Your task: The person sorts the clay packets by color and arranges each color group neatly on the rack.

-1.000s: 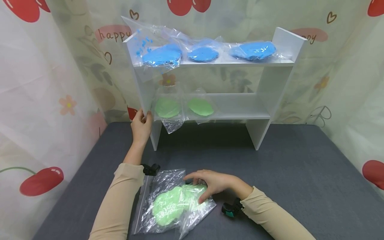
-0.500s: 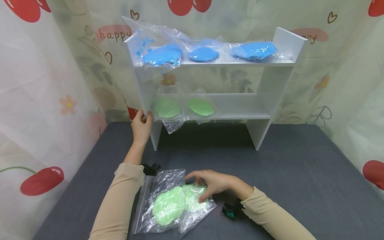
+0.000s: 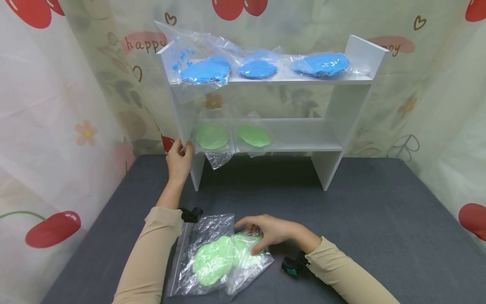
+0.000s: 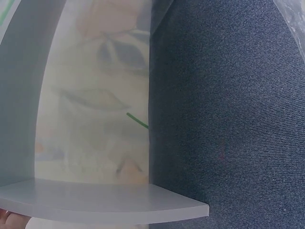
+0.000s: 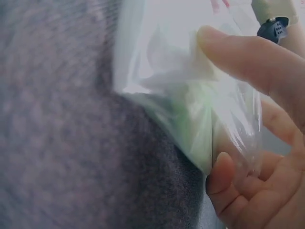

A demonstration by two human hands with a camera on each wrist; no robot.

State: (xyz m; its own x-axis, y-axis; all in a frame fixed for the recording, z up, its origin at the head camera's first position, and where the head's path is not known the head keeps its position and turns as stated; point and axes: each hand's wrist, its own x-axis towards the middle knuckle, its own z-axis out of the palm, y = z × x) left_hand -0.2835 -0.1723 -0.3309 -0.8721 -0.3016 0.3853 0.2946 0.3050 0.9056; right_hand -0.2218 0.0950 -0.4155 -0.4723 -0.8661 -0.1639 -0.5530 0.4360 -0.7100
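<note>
My left hand (image 3: 179, 162) grips the front edge of the left side panel of a white two-tier shelf (image 3: 300, 145). In the left wrist view only fingertips (image 4: 13, 220) show, past the shelf panel (image 4: 105, 200). On the table near me, my right hand (image 3: 275, 231) pinches the edge of a clear plastic bag (image 3: 248, 257) holding a flat pale green piece. The right wrist view shows the thumb (image 5: 238, 52) over this bag (image 5: 190, 109) and curled fingers behind it. A second clear bag (image 3: 210, 261) with a similar green piece lies at its left, partly overlapped.
Bags with blue contents (image 3: 258, 69) lie along the upper tier. Two bags with green flat pieces (image 3: 211, 136) occupy the left part of the lower tier. A patterned curtain (image 3: 436, 105) encloses the dark grey table (image 3: 364, 236); a thin cable (image 3: 408, 145) hangs at the right.
The right hand's side of the near green bag has risen slightly toward the thumb and fingers. The left hand and shelf have stayed in place.
</note>
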